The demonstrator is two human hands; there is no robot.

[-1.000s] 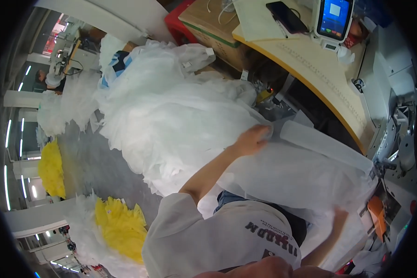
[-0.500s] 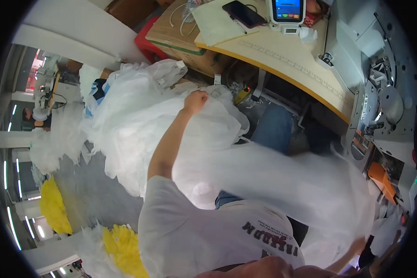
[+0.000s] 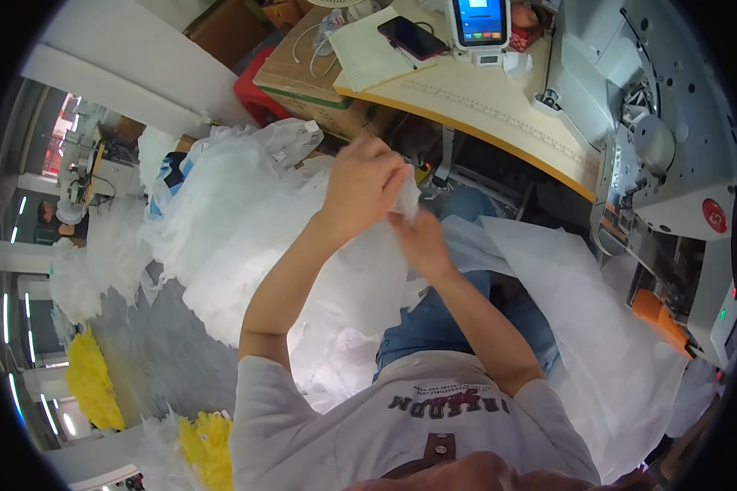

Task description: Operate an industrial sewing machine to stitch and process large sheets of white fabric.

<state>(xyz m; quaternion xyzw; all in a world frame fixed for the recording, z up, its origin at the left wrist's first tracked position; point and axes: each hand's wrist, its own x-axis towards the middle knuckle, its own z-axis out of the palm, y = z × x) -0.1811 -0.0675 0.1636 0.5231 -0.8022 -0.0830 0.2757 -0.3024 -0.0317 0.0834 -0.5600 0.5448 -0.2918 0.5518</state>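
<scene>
My left hand (image 3: 362,182) is closed, its fingers bunched on a gathered bit of thin white fabric (image 3: 406,193). Just below and right of it, my right hand (image 3: 420,240), a little blurred, closes on the same bit of fabric. The two hands almost touch. Under and to the left of them spreads a large heap of sheer white fabric (image 3: 221,221). A wide white sheet of fabric (image 3: 581,303) drapes from beside my right forearm down the right side. Whether that sheet joins the piece in my hands cannot be made out.
Ahead is a worktable (image 3: 466,106) carrying a phone (image 3: 412,38), an open notebook (image 3: 372,61) and a small screen device (image 3: 480,23). A sewing machine (image 3: 655,143) stands at the right. A cardboard box (image 3: 303,78), red stool (image 3: 258,94) and yellow fabric piles (image 3: 94,380) are leftward.
My right hand has come from the far lower right up to my left hand. The wide white sheet, blurred across my lap before, now hangs at the right. My view has shifted slightly.
</scene>
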